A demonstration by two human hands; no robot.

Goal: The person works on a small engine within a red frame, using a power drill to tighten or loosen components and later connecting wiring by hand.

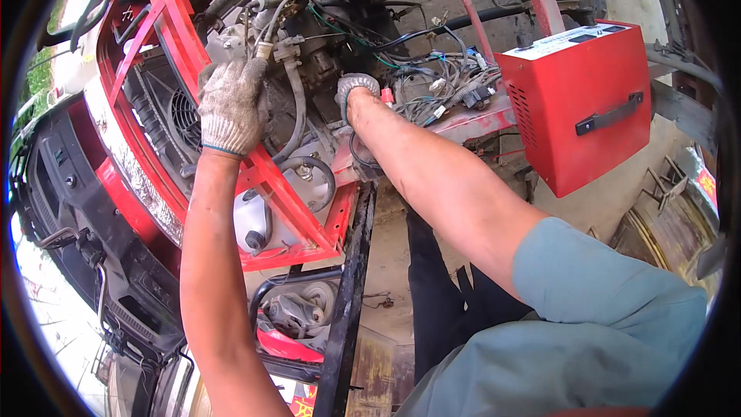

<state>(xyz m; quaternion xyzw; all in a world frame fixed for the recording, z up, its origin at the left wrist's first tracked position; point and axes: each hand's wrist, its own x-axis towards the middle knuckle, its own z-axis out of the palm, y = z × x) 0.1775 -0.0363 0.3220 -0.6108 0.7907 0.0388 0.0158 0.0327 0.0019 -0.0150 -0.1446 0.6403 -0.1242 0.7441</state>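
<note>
My left hand (231, 104), in a dirty off-white knit glove, is on the engine (320, 66) beside the red frame. Its fingers curl over and away from me, so what they grip is hidden. Just past its fingertips a thin hose ends in a pale fitting (264, 50); a grey hose (297, 104) curves down to its right. My right hand (357, 89), gloved too, reaches low into the engine bay next to a bundle of loose wires and connectors (451, 85). Its fingers are out of sight behind the back of the glove.
A red box-shaped machine with a black handle (571, 104) stands on the frame rail at right. Red frame bars (289, 208) surround a white plastic tank (251, 220) and a radiator fan (184, 116). A black bar (347, 301) runs toward me.
</note>
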